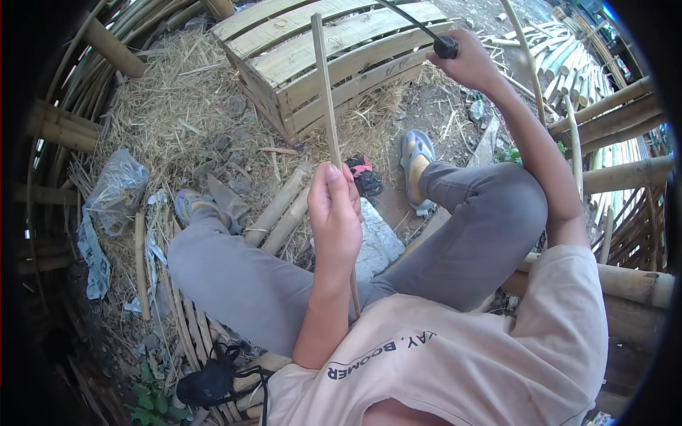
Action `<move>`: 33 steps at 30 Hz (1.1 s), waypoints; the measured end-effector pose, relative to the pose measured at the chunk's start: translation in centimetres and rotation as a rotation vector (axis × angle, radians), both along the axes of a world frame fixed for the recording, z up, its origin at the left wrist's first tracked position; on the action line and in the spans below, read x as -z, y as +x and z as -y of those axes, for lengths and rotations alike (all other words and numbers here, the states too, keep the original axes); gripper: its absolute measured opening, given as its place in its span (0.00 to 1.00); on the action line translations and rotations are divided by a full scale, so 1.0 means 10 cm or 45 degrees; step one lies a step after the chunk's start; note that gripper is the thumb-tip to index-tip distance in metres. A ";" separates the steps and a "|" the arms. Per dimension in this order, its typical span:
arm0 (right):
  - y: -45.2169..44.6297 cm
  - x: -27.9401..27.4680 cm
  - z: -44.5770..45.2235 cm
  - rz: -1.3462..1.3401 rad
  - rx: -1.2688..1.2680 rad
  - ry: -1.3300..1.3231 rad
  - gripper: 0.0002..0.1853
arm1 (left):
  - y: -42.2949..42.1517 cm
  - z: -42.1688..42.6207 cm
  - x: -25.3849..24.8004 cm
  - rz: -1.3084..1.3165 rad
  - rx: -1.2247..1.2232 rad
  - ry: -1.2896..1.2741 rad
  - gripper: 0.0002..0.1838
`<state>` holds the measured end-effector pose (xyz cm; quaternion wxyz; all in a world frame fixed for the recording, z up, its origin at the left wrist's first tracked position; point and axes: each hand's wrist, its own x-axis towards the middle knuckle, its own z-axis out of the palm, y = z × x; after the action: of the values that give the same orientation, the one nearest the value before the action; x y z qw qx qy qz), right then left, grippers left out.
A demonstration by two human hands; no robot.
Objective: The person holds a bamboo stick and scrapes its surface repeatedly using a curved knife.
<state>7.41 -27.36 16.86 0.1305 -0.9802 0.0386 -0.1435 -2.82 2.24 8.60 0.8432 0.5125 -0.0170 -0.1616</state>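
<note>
My left hand [335, 202] is closed around a long, narrow bamboo strip [325, 85], held nearly upright in front of my body. The strip's upper end rises past the slatted wooden crate, and its lower part runs down behind my forearm toward my lap. Raised at the upper right, my right hand [465, 60] grips the black handle of a knife [415, 23]. Its long dark blade looks thin from this angle, points up and left over the crate, and leaves the frame at the top. The blade is apart from the strip.
A slatted wooden crate [334, 64] stands ahead on straw-covered ground. Cut bamboo poles [284, 195] lie between my feet, beside a pale stone block [378, 241]. A plastic bag [121, 188] sits at left, a black pouch [206, 383] at lower left. Bamboo rails [625, 177] flank the right.
</note>
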 end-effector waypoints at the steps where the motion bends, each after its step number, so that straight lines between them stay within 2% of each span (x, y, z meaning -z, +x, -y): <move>1: -0.02 -0.04 -0.07 -0.045 -0.027 0.013 0.23 | 0.01 0.00 0.01 0.008 -0.026 0.010 0.15; 2: -0.01 0.05 -0.10 0.081 -0.180 -0.049 0.21 | 0.03 0.01 0.07 0.024 -0.029 0.008 0.15; 5: -0.12 -0.04 -0.55 -0.165 -0.347 0.005 0.14 | 0.07 0.01 0.11 -0.018 -0.058 0.026 0.14; 8: -0.22 0.07 -0.95 -0.329 -0.616 -0.038 0.11 | 0.11 -0.04 0.08 -0.125 -0.063 -0.001 0.13; 12: -0.23 0.08 -1.16 -0.342 -0.716 -0.220 0.16 | 0.16 -0.12 0.13 -0.236 0.026 -0.142 0.13; 15: -0.21 0.18 -1.18 -0.332 -0.690 -0.176 0.10 | 0.17 -0.07 0.18 -0.226 0.071 -0.158 0.14; 17: -0.19 0.31 -1.14 -0.361 -0.648 -0.207 0.10 | 0.14 -0.01 0.22 -0.195 0.047 -0.047 0.14; 21: -0.15 0.14 -1.19 -0.431 -0.648 -0.425 0.11 | 0.09 0.08 0.23 -0.146 -0.020 0.044 0.16; 27: -0.13 0.09 -1.15 -0.388 -0.648 -0.424 0.12 | 0.09 0.09 0.15 -0.109 -0.050 0.128 0.17; 30: -0.12 0.09 -1.07 -0.308 -0.589 -0.483 0.11 | 0.05 0.08 0.13 -0.082 -0.014 0.145 0.17; 33: 0.10 0.08 -0.65 -0.031 -0.310 -0.276 0.10 | -0.03 0.05 0.21 -0.045 0.038 0.154 0.17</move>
<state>8.37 -20.87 16.10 0.0398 -0.9877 -0.0948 -0.1180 -3.14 1.71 6.55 0.8083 0.5594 0.0001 -0.1838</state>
